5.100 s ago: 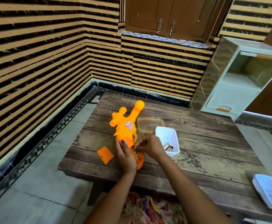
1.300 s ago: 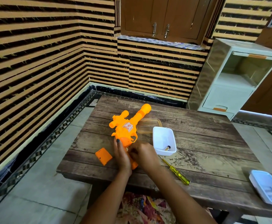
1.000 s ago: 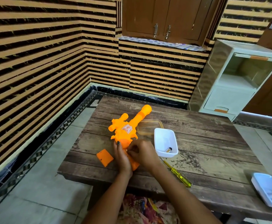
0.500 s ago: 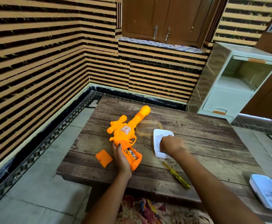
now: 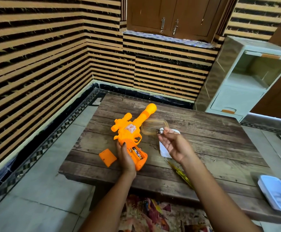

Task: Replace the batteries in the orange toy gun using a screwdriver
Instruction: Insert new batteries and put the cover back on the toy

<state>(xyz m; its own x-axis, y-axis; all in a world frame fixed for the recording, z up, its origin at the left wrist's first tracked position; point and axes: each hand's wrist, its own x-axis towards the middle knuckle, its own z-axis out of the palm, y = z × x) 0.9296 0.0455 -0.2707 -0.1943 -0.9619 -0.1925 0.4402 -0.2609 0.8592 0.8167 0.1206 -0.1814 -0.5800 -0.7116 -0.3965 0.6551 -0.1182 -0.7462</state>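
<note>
Up out of the white tub (image 5: 164,152) comes the right hand (image 5: 175,144) since half a second ago; it now sits palm-up at centre frame, its grip narrow, fingertips pinching a small battery (image 5: 159,131) over a clear plastic container (image 5: 150,127). Rough, grooved planks make up the weathered table (image 5: 211,139) across the middle of the frame. On its left part lies the orange toy gun (image 5: 129,131), barrel toward upper centre: hard glossy moulded plastic with a rounded muzzle and a scope. It looks light, hollow and stiff, liable to slide on wood, so it is best steadied at the handle. That is where the left hand (image 5: 125,158) holds it, grip closed along the handle's left edge beside the open compartment, where seated cells (image 5: 137,153) show. A flat orange battery cover (image 5: 107,157) lies just left of that hand. A yellow translucent screwdriver (image 5: 181,173) lies lower right, partly behind the forearm. The battery is a smooth, probably slippery cylinder, best pinched across its middle; its polarity I cannot tell.
</note>
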